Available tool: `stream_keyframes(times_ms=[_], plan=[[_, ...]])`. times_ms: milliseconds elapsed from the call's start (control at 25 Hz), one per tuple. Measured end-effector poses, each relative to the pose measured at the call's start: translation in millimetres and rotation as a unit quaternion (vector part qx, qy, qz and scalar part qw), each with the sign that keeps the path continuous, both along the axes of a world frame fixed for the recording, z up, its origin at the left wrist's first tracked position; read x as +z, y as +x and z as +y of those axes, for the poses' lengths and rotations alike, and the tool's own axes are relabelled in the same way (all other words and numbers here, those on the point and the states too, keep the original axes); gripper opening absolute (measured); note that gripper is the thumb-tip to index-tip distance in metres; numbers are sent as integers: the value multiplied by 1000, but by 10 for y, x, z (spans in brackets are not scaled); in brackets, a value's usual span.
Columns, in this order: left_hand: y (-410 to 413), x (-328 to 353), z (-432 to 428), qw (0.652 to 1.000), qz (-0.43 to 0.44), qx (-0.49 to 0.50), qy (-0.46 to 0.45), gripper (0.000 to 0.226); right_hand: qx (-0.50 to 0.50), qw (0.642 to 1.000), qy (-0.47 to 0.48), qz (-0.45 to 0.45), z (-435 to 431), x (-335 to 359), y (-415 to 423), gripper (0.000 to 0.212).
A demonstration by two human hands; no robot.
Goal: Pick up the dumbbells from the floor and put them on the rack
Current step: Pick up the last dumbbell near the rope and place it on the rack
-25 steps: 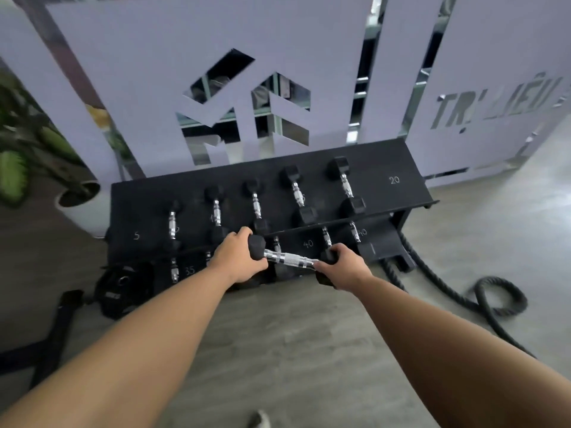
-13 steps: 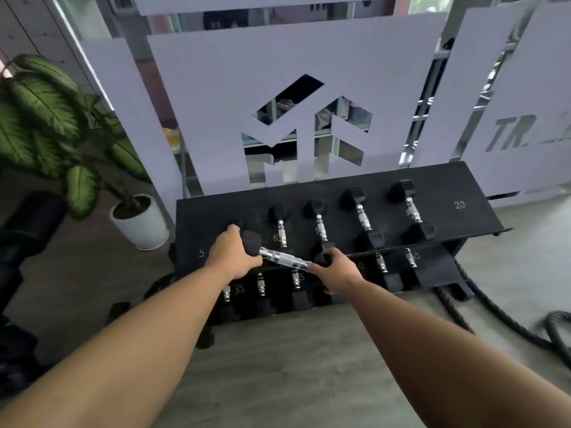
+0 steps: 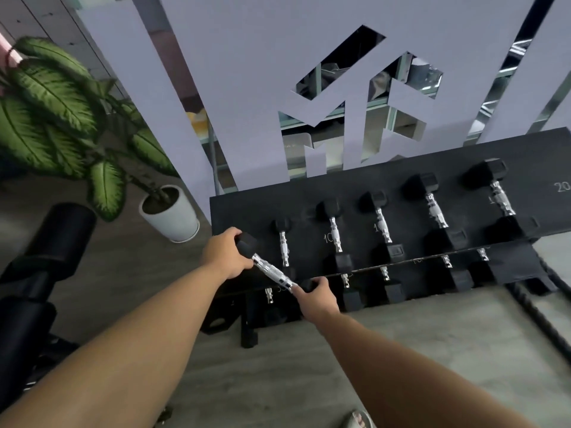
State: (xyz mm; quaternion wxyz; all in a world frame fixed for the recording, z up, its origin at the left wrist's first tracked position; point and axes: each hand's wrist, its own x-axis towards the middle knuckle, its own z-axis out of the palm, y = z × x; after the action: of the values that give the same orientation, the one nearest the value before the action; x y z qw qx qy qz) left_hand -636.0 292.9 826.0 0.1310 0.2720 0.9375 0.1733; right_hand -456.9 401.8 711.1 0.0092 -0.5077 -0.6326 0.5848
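Observation:
A small dumbbell point(image 3: 272, 270) with black hex heads and a chrome handle hangs tilted over the left end of the black rack point(image 3: 247, 208). My left hand point(image 3: 224, 257) is shut on its far head, my right hand point(image 3: 318, 296) on its near head. The chrome handle shows between both hands. It sits above the rack's top shelf, near the leftmost slot. Several other dumbbells point(image 3: 381, 222) lie in a row on the top shelf, and more point(image 3: 386, 278) rest on the lower shelf.
A potted plant in a white pot point(image 3: 170, 214) stands left of the rack. A black padded machine point(image 3: 40, 257) fills the left edge. A thick rope point(image 3: 537, 307) lies on the floor at the right. A lilac cut-out panel point(image 3: 247, 88) stands behind the rack.
The dumbbell has been carried leftward and up along the rack, from the lower shelf front to the top shelf's left end, and has turned from nearly level to a slant. The view has swung left.

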Motion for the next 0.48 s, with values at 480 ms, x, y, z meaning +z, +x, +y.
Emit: stream_keyframes(times_ms=[480], plan=[[-1671, -518, 148, 994, 2, -81, -78, 73, -85, 991, -102, -32, -196, -466, -1524, 58]])
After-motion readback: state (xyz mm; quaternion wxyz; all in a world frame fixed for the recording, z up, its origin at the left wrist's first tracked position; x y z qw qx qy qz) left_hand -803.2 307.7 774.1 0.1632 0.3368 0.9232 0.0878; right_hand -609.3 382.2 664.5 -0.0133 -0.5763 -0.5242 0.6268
